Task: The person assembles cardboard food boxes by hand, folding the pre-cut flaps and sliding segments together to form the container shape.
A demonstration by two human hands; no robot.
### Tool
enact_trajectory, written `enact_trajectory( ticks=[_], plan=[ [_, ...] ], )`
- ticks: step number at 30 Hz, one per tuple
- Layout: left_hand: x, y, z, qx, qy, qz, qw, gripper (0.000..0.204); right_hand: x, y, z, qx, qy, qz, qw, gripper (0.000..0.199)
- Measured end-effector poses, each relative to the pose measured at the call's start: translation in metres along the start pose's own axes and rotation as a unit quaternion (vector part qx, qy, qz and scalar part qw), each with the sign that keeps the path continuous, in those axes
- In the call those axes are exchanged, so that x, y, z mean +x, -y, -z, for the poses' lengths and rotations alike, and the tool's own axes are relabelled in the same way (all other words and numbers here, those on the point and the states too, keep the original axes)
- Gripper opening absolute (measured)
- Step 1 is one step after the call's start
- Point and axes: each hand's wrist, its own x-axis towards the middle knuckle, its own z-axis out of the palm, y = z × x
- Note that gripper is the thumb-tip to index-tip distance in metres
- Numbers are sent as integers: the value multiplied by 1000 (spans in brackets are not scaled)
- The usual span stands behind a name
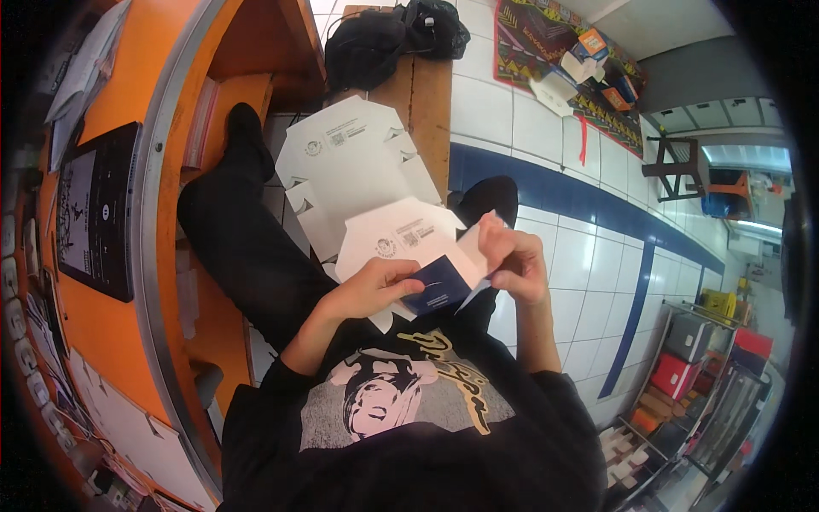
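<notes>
Over my lap, both hands are on a partly folded cardboard box, dark blue outside (437,285) and white inside. My left hand (368,288) grips its left side, thumb lying on the blue panel and the other fingers hidden underneath. At the right end my right hand (522,263) pinches a raised white side flap, fingers curled and thumb low near the blue edge. Beneath them rests a flat white box blank (388,229) with small grey print. Another unfolded blank (345,154), with cut notches along its edges, leans beyond it against the bench.
On my left stands an orange desk (158,282) carrying a tablet (101,209) and papers. Black bags (384,43) sit on a wooden bench (426,111) ahead. Far right, small boxes lie on a patterned mat (546,43). A dark stool (674,168) and a loaded shelf rack (682,367) stand rightward.
</notes>
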Motion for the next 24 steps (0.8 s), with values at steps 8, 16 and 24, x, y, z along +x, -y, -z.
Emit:
enact_trajectory(
  ticks=[8, 16, 24],
  plan=[
    [-1, -15, -9, -53, 52, 29, 997, 27, 11, 20, -42, -544, -56, 3, 837, 21],
    [-1, -7, -20, -86, 11, 24, 996, 26, 15, 36, -35, -464, 155, -125, 863, 22],
    [3, -21, -20, -39, -45, -12, 998, 28, 20, 34, -45, -548, 138, -51, 824, 33]
  ],
)
